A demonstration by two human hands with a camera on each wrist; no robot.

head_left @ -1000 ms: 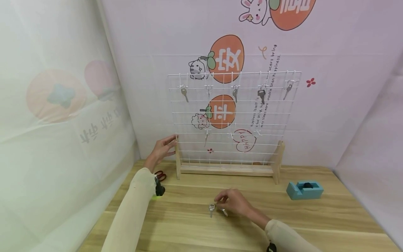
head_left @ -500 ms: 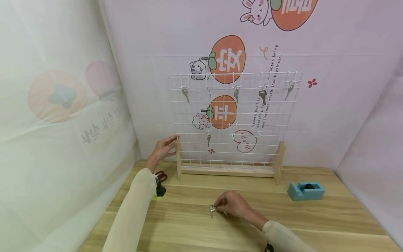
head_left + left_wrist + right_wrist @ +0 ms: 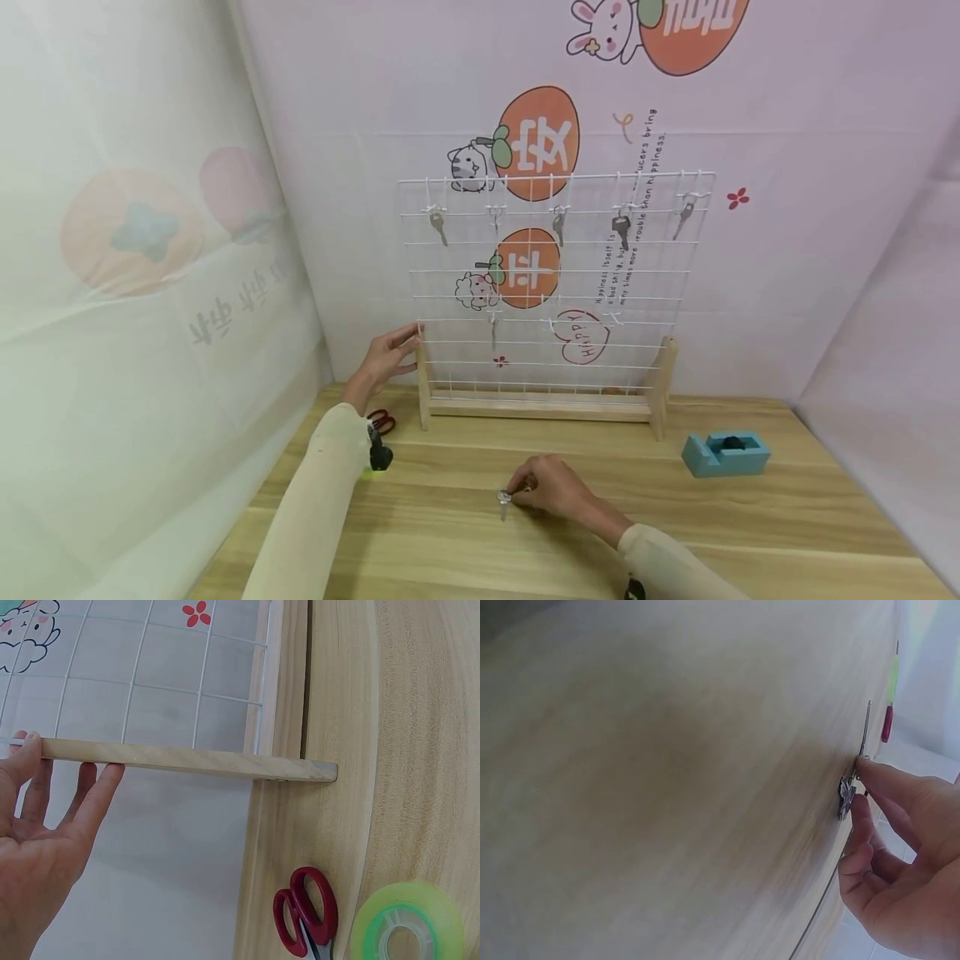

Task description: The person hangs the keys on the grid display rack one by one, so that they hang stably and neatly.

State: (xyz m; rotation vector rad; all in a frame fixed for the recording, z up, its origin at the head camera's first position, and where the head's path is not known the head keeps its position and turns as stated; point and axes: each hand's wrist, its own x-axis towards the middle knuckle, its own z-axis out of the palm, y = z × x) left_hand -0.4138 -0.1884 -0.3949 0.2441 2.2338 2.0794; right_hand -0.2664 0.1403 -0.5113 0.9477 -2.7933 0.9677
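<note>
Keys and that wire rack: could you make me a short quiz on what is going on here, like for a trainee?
1. True or false: the left hand rests on the rack at its wooden post.
2. What do the right hand's fingers touch on the table? A scissors, B key, C tape holder.
3. Fill in: the blue tape holder stands on the rack's ____ side in the head view.

Key: 1 true. 2 B, the key. 3 right.
</note>
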